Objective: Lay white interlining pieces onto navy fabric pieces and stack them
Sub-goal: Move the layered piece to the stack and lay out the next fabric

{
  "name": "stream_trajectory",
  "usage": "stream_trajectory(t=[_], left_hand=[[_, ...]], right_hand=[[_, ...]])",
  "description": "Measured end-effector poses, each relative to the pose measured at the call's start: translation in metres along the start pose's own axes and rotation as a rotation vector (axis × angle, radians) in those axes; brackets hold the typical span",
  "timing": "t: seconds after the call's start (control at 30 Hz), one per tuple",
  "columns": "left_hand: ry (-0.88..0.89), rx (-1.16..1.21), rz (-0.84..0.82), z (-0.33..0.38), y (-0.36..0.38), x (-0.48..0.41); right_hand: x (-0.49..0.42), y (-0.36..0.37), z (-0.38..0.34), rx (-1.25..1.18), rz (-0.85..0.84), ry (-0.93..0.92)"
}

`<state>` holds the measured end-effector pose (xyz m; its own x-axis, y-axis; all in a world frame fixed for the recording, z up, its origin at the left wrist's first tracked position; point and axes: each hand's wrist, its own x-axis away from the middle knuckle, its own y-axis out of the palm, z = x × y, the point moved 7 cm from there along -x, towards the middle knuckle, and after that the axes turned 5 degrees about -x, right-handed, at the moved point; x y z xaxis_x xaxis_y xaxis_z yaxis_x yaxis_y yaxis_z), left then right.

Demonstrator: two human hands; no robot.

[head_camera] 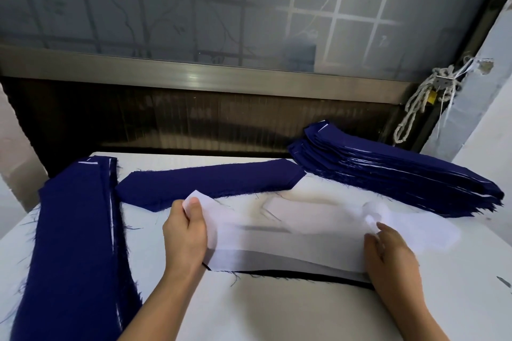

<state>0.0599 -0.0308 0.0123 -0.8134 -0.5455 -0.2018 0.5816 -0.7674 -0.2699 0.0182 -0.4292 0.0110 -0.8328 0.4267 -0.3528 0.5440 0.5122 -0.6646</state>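
A long white interlining piece [291,241] lies across the middle of the white table [277,310], on top of a pile of more white pieces. My left hand [185,232] pinches its left end, thumb on top, with the corner lifted. My right hand [388,255] pinches the piece near its right end, where the fabric looks blurred. A single navy fabric piece [210,183] lies flat just beyond the interlining. A stack of navy pieces [80,243] runs down the left side. A taller stack of navy pieces with white edges showing [393,174] sits at the back right.
A dark frame and frosted window [249,8] rise behind the table. A knotted rope [421,102] hangs at the right corner beside a pale wall. A dark line runs along the front edge of the white pile.
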Motion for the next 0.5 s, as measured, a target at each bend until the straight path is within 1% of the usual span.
stream_trajectory(t=[0.07, 0.1, 0.17, 0.2, 0.23, 0.3, 0.37, 0.43, 0.5], left_hand=[[-0.005, 0.046, 0.025, 0.002, -0.005, 0.0], [-0.009, 0.063, 0.035, 0.003, -0.007, 0.0], [-0.004, 0.069, 0.047, 0.006, -0.01, 0.002], [0.006, 0.052, 0.038, 0.008, -0.01, 0.002], [0.017, 0.01, 0.01, 0.008, -0.009, 0.003], [0.034, -0.159, -0.083, 0.006, -0.003, 0.006], [0.067, -0.353, -0.155, 0.001, -0.001, 0.012], [0.136, -0.481, -0.172, 0.001, -0.003, 0.016], [0.184, -0.53, -0.155, 0.004, -0.009, 0.018]], right_hand=[[0.0, -0.013, 0.009, -0.189, 0.089, 0.118], [0.001, -0.019, 0.014, -0.223, 0.135, 0.171], [0.0, -0.027, 0.024, -0.223, 0.174, 0.224], [0.0, -0.028, 0.026, -0.201, 0.151, 0.229], [-0.001, -0.028, 0.026, -0.167, 0.11, 0.22], [-0.001, -0.028, 0.027, -0.102, 0.046, 0.195], [0.0, -0.032, 0.027, -0.074, 0.042, 0.179], [0.002, -0.035, 0.027, -0.059, 0.044, 0.167], [0.005, -0.038, 0.029, -0.043, 0.043, 0.168]])
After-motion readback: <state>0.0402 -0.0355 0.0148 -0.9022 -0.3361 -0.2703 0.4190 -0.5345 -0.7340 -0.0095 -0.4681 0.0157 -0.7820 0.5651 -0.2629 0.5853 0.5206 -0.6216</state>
